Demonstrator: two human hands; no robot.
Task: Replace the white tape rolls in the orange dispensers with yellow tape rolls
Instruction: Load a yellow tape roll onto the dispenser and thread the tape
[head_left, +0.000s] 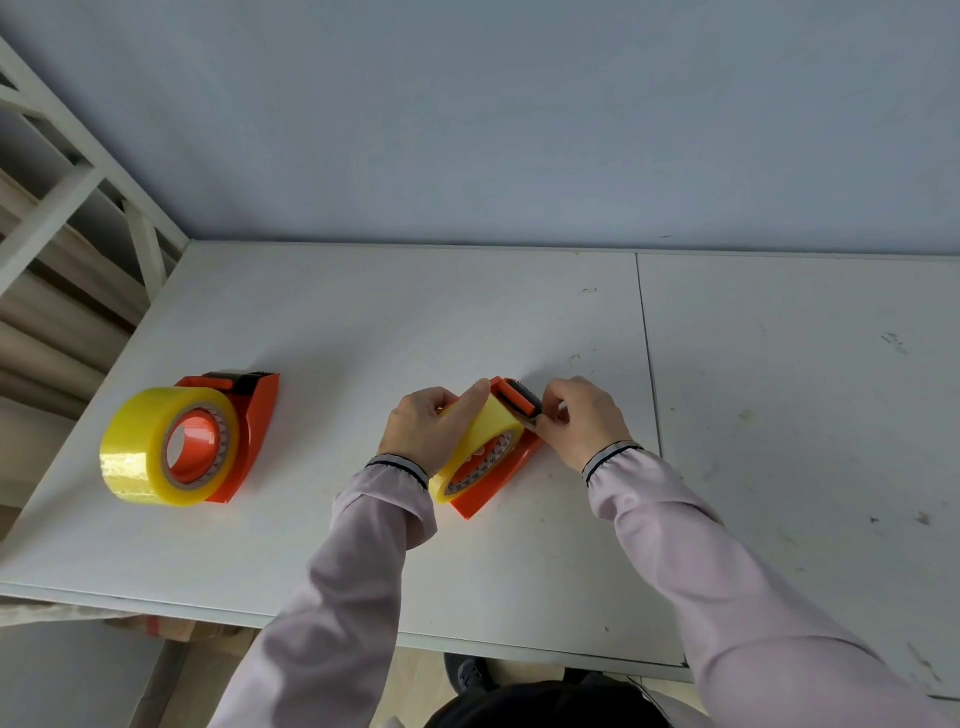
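Centre frame, on surface (363, 322): left hand (423, 431) grips yellow roll (480, 441) in orange dispenser (498, 480) | right hand (584, 421) pinches at cutter end (519, 397) | roll judged light, stiff, slick; hold by edges.

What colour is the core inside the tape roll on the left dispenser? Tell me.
Orange-red, seen through the yellow tape roll on the left dispenser; head view.

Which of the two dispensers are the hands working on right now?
The right dispenser: left hand grips its yellow roll, right hand pinches at its cutter end. The left dispenser sits untouched.
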